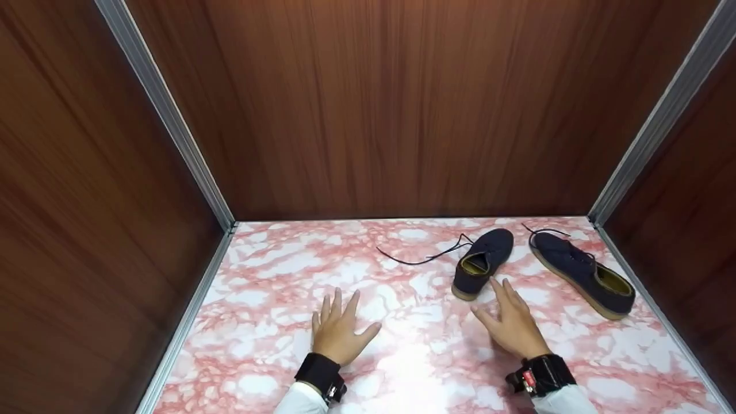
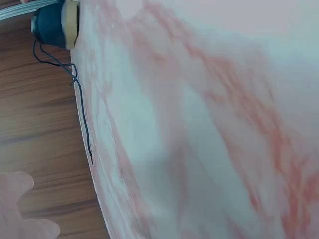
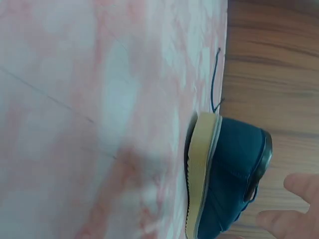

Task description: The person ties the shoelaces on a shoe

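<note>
A dark navy lace-up shoe (image 1: 499, 246) with a tan sole stands right of centre, its heel toward me and one long lace (image 1: 411, 263) trailing left. My right hand (image 1: 517, 328) is just below its heel, fingers spread and holding nothing. In the right wrist view the shoe (image 3: 234, 174) shows side-on, with fingertips (image 3: 299, 186) near its opening. The matching shoe (image 1: 581, 276) lies farther right, angled, its toe toward the back wall. My left hand (image 1: 336, 333) is spread with straight fingers over the left-centre of the surface, away from both shoes.
The surface (image 1: 276, 282) has a red-and-white marbled pattern. Wood-grain panels enclose it at the back (image 1: 402, 115), left (image 1: 86, 201) and right, with metal strips (image 1: 172, 115) along the corners. The right shoe sits close to the right wall's edge. Both wrists wear black bands (image 1: 319, 374).
</note>
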A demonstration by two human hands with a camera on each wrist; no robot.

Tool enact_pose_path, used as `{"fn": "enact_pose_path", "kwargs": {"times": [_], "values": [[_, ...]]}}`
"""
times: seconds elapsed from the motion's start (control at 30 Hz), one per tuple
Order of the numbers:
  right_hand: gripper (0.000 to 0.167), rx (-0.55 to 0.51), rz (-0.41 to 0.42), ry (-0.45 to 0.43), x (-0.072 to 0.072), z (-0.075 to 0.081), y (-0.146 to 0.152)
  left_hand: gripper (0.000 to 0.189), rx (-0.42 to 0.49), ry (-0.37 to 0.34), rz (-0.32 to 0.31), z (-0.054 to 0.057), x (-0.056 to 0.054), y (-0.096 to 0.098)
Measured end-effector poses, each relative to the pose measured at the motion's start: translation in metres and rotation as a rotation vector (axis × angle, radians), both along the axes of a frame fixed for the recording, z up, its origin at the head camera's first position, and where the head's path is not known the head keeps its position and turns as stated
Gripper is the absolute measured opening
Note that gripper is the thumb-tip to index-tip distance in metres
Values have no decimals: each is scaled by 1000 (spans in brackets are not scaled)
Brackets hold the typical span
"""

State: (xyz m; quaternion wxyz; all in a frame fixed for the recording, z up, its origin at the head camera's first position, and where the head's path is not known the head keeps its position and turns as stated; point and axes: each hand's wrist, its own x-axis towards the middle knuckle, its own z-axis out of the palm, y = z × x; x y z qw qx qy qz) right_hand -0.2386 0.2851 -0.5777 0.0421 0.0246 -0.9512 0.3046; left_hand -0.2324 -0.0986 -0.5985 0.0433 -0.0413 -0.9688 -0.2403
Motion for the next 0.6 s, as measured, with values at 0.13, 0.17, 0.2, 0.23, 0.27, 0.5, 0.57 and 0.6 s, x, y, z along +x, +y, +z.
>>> {"fn": "enact_pose_path", "kwargs": {"times": [0.13,0.17,0.2,0.23,0.27,0.5,0.57,0.6], "values": [[96,-48,0,-31,-12,6,7,88,55,-15,5,-2,-2,1],[98,-62,-2,-45,-15,8,8,88,68,-21,4,-2,-3,1],[99,-84,-4,-66,-18,9,10,89,84,-27,1,-1,-2,2],[100,-113,-7,-82,-22,9,12,89,100,-35,-2,-1,-3,2],[101,-141,-13,-103,-25,10,13,89,115,-43,-5,0,-3,3],[102,-320,-87,-254,-44,8,21,88,216,-96,-26,2,-8,12],[99,-360,-114,-265,-49,7,22,88,239,-105,-37,3,-10,16],[97,-385,-126,-263,-51,7,22,88,250,-109,-44,4,-11,17]]}}
